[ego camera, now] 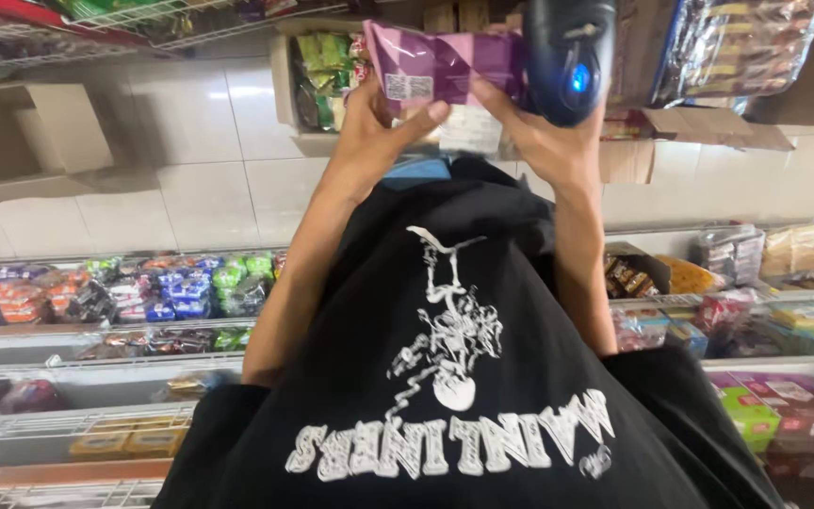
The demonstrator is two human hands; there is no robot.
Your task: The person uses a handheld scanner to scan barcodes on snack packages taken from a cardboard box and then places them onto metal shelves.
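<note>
Between the shop shelves, above a white tiled floor [200, 188], the left hand [374, 127] grips a purple snack packet [445, 61], fingers clamped on its lower edge beside the barcode label. At its other end, the right hand [544, 132] is closed on a black handheld barcode scanner [569, 57], blue light glowing. Scanning looks underway; an open cardboard box [322, 80] of packets behind seems left to do.

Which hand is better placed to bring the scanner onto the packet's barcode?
Right, probably: the right hand holds the black scanner beside the purple packet; the left hand grips that packet, barcode patch showing.
</note>
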